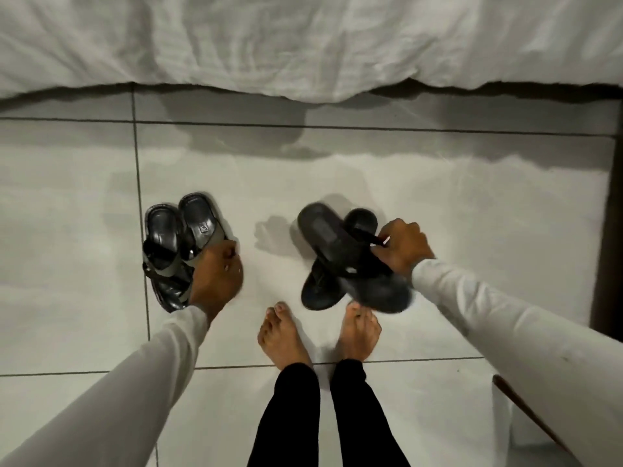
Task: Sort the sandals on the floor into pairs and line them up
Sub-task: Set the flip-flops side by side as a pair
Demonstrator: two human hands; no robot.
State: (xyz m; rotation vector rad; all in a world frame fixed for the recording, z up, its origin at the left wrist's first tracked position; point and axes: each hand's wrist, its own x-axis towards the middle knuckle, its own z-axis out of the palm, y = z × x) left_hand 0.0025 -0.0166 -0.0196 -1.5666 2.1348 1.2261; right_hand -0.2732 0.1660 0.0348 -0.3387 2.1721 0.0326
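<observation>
Two glossy black strapped sandals [175, 244] lie side by side on the pale tiled floor at the left. My left hand [215, 274] rests on their near ends, gripping the right one of the two. At the right, a black slide sandal [333, 237], blurred, is tilted above the floor with my right hand [401, 247] shut on its strap. It crosses over a second black sandal [320, 291] lying flat on the floor beneath it.
A bed with a rumpled white cover [303, 45] spans the far side. A dark bed leg [606, 230] stands at the right. My bare feet [283, 335] stand just behind the sandals. A brown-edged object [526, 412] sits at the near right.
</observation>
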